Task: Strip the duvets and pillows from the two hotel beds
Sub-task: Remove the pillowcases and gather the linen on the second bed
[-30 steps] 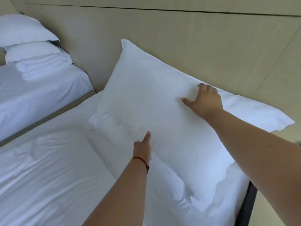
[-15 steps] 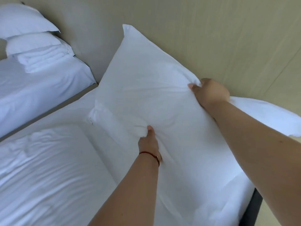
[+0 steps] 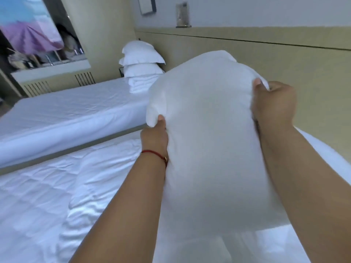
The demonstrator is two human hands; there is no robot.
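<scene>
A large white pillow (image 3: 207, 133) is lifted off the near bed and fills the middle of the view. My left hand (image 3: 154, 136), with a red cord at the wrist, grips its left edge. My right hand (image 3: 273, 103) grips its upper right edge. Under it lies the near bed's crumpled white duvet (image 3: 47, 202). A second white pillow (image 3: 322, 154) shows behind my right forearm. On the far bed (image 3: 72, 114), two stacked pillows (image 3: 142, 61) sit on a folded white duvet (image 3: 140, 84) by the headboard.
A beige headboard panel (image 3: 284, 59) runs along the wall behind both beds. A narrow gap (image 3: 76, 149) separates the beds. At the far left are a window (image 3: 32, 31) and a radiator cover (image 3: 57, 84). A small holder (image 3: 183, 15) stands on the headboard ledge.
Both hands closed on the pillow and lifted it off the bed toward me. My view rose, now showing the far bed, the window and the wall.
</scene>
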